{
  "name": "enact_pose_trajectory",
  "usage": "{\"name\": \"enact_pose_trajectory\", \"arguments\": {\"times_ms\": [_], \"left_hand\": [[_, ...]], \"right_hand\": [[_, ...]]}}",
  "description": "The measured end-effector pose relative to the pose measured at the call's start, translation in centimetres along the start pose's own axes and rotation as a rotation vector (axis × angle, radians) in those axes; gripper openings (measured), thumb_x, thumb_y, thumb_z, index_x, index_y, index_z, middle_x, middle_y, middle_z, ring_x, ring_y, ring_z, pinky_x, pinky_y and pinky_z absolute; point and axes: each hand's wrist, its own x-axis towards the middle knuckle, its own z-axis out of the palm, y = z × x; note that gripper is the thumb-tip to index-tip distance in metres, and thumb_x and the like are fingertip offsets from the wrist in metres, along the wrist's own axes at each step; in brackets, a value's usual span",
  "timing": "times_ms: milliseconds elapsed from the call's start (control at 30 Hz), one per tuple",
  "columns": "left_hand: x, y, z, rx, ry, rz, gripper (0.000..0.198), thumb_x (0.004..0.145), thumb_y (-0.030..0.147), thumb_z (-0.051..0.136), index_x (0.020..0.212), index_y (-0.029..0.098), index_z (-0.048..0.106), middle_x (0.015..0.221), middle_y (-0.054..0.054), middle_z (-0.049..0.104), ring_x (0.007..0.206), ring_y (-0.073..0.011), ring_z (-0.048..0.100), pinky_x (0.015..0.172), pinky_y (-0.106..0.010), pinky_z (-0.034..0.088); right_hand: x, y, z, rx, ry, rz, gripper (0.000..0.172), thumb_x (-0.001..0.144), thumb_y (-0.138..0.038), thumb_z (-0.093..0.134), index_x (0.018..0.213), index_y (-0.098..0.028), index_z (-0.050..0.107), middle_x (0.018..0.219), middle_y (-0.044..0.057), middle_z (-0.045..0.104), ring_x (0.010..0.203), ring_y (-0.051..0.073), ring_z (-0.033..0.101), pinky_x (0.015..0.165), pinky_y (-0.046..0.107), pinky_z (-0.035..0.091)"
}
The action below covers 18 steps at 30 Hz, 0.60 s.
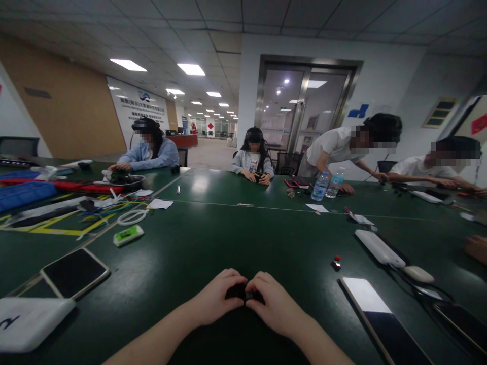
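Note:
My left hand (219,298) and my right hand (274,304) meet just above the green table (228,238), near its front edge. The fingers and thumbs of both are curled toward each other, closed around a small dark object (248,293). Most of it is hidden by the fingertips, so its kind does not show. To the right, apart from my hands, lies a small red and dark item (336,262). Beyond it a phone (380,314) rests flat, part of its screen bright.
At left lie a dark-screened phone (76,272), a white case (32,324), a green-and-white packet (128,235) and a coiled white cable (132,217). A white power bank (379,248) lies at right. Water bottles (320,186) stand farther back. Several people sit or lean around the table.

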Motion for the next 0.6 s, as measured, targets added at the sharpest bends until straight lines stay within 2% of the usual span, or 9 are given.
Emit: {"name": "enact_pose_trajectory", "arguments": {"times_ms": [67,133,200,367,600], "left_hand": [[0.0,-0.2,0.0,-0.005,0.002,-0.010,0.039,0.075,0.027,0.061,0.113,0.025,0.058,0.112,-0.003,0.053,0.105,-0.0185,0.047,0.094,-0.033,0.038],[0.0,-0.3,0.0,-0.008,-0.001,-0.026,0.043,0.075,0.028,0.061,0.117,0.025,0.056,0.115,-0.004,0.052,0.107,-0.0190,0.047,0.095,-0.034,0.038],[-0.1,-0.2,-0.2,-0.009,-0.004,-0.027,0.044,0.075,0.029,0.060,0.119,0.025,0.055,0.118,-0.004,0.051,0.108,-0.0194,0.047,0.096,-0.035,0.037],[-0.5,0.2,-0.6,0.004,-0.024,0.007,0.046,0.078,0.027,0.055,0.124,0.024,0.052,0.121,-0.005,0.050,0.110,-0.0192,0.048,0.097,-0.034,0.038],[-0.6,0.0,-0.4,0.012,-0.009,-0.004,0.046,0.077,0.026,0.055,0.123,0.025,0.053,0.118,-0.005,0.052,0.108,-0.0187,0.048,0.097,-0.034,0.038]], "right_hand": [[0.2,0.3,-0.5,0.120,0.126,0.052,0.011,0.078,-0.026,0.056,0.088,-0.023,0.059,0.090,0.001,0.057,0.081,0.016,0.054,0.070,0.029,0.043],[0.6,1.2,-1.2,0.266,0.288,0.133,0.018,0.082,-0.034,0.052,0.095,-0.022,0.056,0.088,0.002,0.058,0.079,0.017,0.055,0.070,0.029,0.044],[1.0,2.3,-1.7,0.392,0.391,0.214,0.024,0.082,-0.038,0.051,0.098,-0.021,0.054,0.091,0.003,0.058,0.081,0.018,0.056,0.069,0.030,0.045],[1.7,4.3,-1.6,0.493,0.403,0.330,0.024,0.077,-0.039,0.056,0.090,-0.019,0.057,0.082,0.002,0.060,0.075,0.018,0.057,0.062,0.028,0.045],[1.8,4.6,-0.8,0.417,0.312,0.326,0.028,0.077,-0.042,0.055,0.095,-0.021,0.058,0.084,0.002,0.062,0.077,0.018,0.058,0.065,0.029,0.045]]}}
